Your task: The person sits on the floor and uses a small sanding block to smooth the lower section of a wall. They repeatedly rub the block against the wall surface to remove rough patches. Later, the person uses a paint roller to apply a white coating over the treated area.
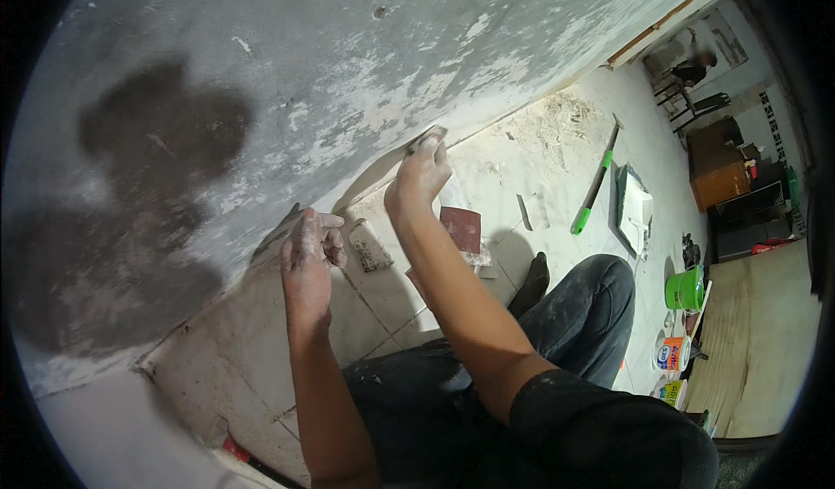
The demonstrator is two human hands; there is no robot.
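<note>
My right hand (421, 174), dusted white, is closed against the foot of the grey, patchily whitened wall (348, 80). Whatever it grips is too hidden by the fingers to make out. Lower and to the left, my left hand (306, 259) is close to the same wall, its fingers apart and partly bent, with nothing visible in them. Between the hands on the tiled floor lies a pale, dust-speckled block (370, 247). Right of my right forearm there is a dark red sheet of sandpaper (461, 228).
A long-handled scraper (596, 180) with green grips and a white dustpan (637, 211) lie to the right. Beyond my bent knee (591, 302) stand a green bucket (685, 289) and tubs (671, 354). A red-and-black handle (239, 450) lies lower left. Another person (696, 67) is far off.
</note>
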